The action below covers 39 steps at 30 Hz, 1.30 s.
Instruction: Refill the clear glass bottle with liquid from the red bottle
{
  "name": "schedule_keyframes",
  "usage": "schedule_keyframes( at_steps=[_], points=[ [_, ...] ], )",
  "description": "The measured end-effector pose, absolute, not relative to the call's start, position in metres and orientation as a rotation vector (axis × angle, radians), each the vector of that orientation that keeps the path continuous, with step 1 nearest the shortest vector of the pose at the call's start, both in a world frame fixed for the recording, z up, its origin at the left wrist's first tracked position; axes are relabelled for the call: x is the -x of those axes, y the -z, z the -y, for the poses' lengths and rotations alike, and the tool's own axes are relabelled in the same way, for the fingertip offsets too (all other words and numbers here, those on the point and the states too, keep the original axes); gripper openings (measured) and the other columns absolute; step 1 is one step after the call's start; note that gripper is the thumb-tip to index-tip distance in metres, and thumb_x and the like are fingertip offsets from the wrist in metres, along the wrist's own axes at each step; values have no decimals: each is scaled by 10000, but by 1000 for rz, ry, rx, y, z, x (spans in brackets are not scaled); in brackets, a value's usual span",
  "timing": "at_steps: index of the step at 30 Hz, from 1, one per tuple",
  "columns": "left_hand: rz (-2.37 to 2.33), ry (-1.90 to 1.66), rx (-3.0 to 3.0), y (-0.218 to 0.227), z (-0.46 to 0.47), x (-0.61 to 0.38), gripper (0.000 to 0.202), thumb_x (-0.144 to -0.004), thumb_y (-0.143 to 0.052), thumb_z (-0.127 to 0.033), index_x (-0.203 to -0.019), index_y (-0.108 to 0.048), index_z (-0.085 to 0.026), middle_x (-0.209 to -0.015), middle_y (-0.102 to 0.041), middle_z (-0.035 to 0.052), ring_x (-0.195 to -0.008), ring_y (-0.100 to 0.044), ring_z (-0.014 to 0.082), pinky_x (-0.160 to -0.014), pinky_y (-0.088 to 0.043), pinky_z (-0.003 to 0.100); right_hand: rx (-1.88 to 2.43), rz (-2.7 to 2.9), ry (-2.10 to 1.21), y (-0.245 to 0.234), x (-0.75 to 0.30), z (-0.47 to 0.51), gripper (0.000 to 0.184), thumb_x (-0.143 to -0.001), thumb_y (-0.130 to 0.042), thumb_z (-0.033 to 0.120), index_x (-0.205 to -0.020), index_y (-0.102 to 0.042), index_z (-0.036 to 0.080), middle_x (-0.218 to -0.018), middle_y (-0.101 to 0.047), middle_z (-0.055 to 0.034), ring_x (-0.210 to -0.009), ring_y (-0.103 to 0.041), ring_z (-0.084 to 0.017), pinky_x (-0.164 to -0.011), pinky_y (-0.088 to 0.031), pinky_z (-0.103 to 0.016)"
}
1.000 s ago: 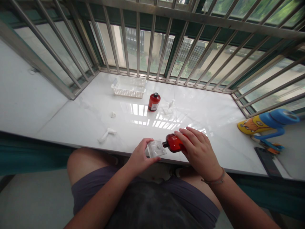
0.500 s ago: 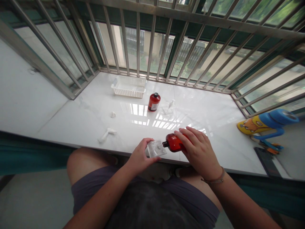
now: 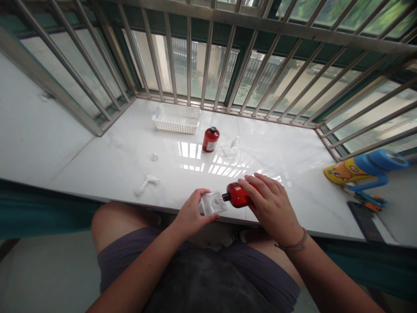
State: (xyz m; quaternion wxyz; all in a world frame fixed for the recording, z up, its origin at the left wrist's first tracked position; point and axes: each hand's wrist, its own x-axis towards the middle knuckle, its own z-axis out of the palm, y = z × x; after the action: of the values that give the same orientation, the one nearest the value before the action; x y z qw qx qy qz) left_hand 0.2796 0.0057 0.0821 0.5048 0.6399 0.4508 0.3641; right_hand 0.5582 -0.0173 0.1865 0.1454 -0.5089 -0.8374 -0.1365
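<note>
My left hand (image 3: 192, 213) grips a small clear plastic container (image 3: 214, 203) between thumb and fingers at the counter's front edge. My right hand (image 3: 270, 204) is wrapped round a red-brown bottle (image 3: 239, 194), tipped on its side with its uncapped black threaded neck at the container's right side. Whether liquid is flowing is too small to tell. Farther back stands a second red-brown bottle (image 3: 210, 140), upright, with a black neck and a pale label. To its right lies a white pump head (image 3: 235, 141).
A white perforated basket (image 3: 177, 121) sits by the window bars. Another white pump head (image 3: 146, 184) and a small crumpled white piece (image 3: 154, 156) lie on the left. At right are a blue-and-yellow water bottle (image 3: 361, 167) and a dark phone-like object (image 3: 365, 219).
</note>
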Motion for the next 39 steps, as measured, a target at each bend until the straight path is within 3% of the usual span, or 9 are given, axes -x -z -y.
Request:
schedule_keyframes(
  at_steps=[39],
  points=[
    [-1111, -820, -1554, -73, -5, -278, 772, -747, -990, -359, -1398, -583, -276, -1393, -688, 104, -1291, -688, 327, -1172, -530, 517, 1468, 2429, 404, -186, -560, 17, 576, -1039, -640, 125, -1594, -547, 251, -1509, -681, -122, -1431, -560, -370, -1164, -452, -562]
  ],
)
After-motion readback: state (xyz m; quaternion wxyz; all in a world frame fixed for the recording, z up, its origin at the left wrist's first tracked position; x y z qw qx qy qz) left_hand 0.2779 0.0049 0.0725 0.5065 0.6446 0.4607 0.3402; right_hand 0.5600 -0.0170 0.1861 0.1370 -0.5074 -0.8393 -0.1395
